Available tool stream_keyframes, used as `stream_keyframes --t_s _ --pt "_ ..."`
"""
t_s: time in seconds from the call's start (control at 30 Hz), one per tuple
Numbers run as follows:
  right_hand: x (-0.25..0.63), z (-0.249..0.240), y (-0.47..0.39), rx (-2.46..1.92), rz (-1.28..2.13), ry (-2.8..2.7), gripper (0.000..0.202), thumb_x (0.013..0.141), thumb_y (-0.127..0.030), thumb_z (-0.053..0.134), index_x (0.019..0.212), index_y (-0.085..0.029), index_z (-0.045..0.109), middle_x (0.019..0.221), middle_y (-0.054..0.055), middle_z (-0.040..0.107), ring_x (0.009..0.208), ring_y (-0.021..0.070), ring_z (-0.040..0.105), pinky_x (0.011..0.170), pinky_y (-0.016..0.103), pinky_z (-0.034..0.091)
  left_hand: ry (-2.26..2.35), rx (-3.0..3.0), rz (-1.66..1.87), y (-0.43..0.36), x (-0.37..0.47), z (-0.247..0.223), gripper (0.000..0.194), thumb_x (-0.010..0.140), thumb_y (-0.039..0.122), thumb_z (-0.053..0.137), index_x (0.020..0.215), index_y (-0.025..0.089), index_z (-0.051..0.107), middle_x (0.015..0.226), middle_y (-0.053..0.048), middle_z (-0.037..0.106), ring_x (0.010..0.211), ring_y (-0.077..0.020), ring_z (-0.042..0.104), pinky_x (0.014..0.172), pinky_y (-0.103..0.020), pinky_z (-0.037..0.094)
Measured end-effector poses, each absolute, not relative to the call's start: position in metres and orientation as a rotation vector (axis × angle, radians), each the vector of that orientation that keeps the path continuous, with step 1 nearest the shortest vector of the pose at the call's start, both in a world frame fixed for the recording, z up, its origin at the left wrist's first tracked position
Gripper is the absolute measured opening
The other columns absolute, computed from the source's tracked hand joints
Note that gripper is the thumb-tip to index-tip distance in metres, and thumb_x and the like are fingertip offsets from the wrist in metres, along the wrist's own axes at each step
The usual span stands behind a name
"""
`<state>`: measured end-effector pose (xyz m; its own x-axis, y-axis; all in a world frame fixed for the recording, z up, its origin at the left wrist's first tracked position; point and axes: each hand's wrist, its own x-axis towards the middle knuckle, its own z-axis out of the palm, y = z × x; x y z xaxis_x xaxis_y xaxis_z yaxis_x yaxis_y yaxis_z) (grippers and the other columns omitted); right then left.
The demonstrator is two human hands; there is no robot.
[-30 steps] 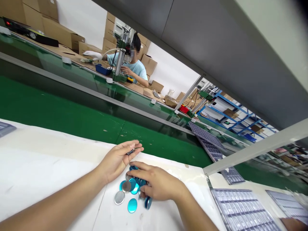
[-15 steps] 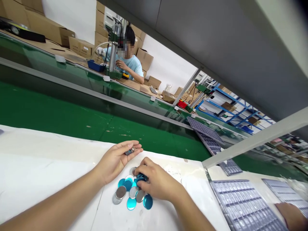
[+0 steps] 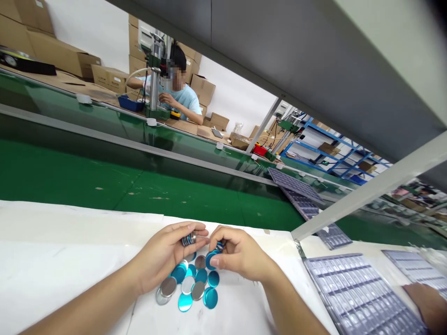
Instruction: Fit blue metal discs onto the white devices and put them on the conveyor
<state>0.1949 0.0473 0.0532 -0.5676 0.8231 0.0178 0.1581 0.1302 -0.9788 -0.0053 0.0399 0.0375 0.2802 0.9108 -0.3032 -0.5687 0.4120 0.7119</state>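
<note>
A stack of round metal discs (image 3: 189, 239) lies between the thumb and fingers of my left hand (image 3: 164, 253). Close by on the right, my right hand (image 3: 237, 251) pinches several blue-faced discs (image 3: 211, 259), partly hidden by its fingers. Below both hands, loose discs (image 3: 198, 291) are spread on the white table (image 3: 87, 260), some blue and some silver or grey, several of them overlapping.
Clear compartment trays (image 3: 359, 288) lie at the right, with another person's hand (image 3: 428, 302) at the edge. A slanted post (image 3: 370, 197) rises behind them. Across the green conveyor (image 3: 87, 177) a person (image 3: 185, 100) sits at a press.
My right hand has risen off the pile with discs in its fingers and come nearer my left hand. More loose discs now show. The view has shifted slightly.
</note>
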Motion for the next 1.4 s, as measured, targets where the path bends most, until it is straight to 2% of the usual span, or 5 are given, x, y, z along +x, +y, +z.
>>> stream_keyframes --t_s 0.5,0.77,0.97,1.2,1.4 --pt "0.186 0.063 0.037 -0.987 0.724 -2.264 0.018 0.085 -0.008 0.060 0.094 -0.022 0.067 0.089 0.001 0.061 0.081 0.0155 0.059 0.072 0.025 0.048 0.586 0.507 0.771 0.018 0.008 0.036 0.020 0.090 0.024 0.065 0.098 0.011 0.078 0.097 -0.016 0.075 0.087 -0.0262 0.074 0.089 -0.036 0.057" --pt "0.182 0.051 0.038 -1.000 0.522 -2.185 0.023 0.091 -0.012 0.052 0.110 -0.020 0.062 0.094 0.005 0.064 0.081 0.0177 0.061 0.073 0.029 0.052 0.613 0.565 0.867 0.019 0.008 0.032 0.017 0.088 0.017 0.068 0.100 0.017 0.079 0.108 -0.013 0.075 0.092 -0.0212 0.071 0.088 -0.029 0.056" --pt "0.178 0.052 0.034 -0.927 0.332 -2.221 0.022 0.093 -0.009 0.049 0.108 -0.019 0.062 0.097 0.008 0.068 0.087 0.0212 0.060 0.078 0.035 0.052 0.548 0.473 0.963 0.023 0.008 0.033 0.024 0.090 0.015 0.064 0.109 0.018 0.078 0.124 -0.012 0.071 0.115 -0.0264 0.065 0.098 -0.033 0.054" --pt "0.178 0.057 0.031 -0.977 0.458 -2.233 0.030 0.095 -0.010 0.050 0.118 -0.022 0.063 0.112 0.007 0.071 0.100 0.0214 0.064 0.093 0.038 0.051 0.596 0.491 1.030 0.023 0.008 0.026 0.026 0.086 0.018 0.071 0.111 0.021 0.077 0.119 -0.011 0.073 0.105 -0.0246 0.070 0.094 -0.032 0.056" --pt "0.177 0.060 0.030 -0.985 0.709 -2.082 0.026 0.089 -0.007 0.058 0.105 -0.023 0.069 0.104 0.004 0.070 0.095 0.0172 0.065 0.085 0.028 0.052 0.633 0.537 1.024 0.021 0.009 0.026 0.024 0.090 0.027 0.066 0.110 0.020 0.077 0.112 -0.012 0.075 0.083 -0.0184 0.072 0.085 -0.031 0.058"
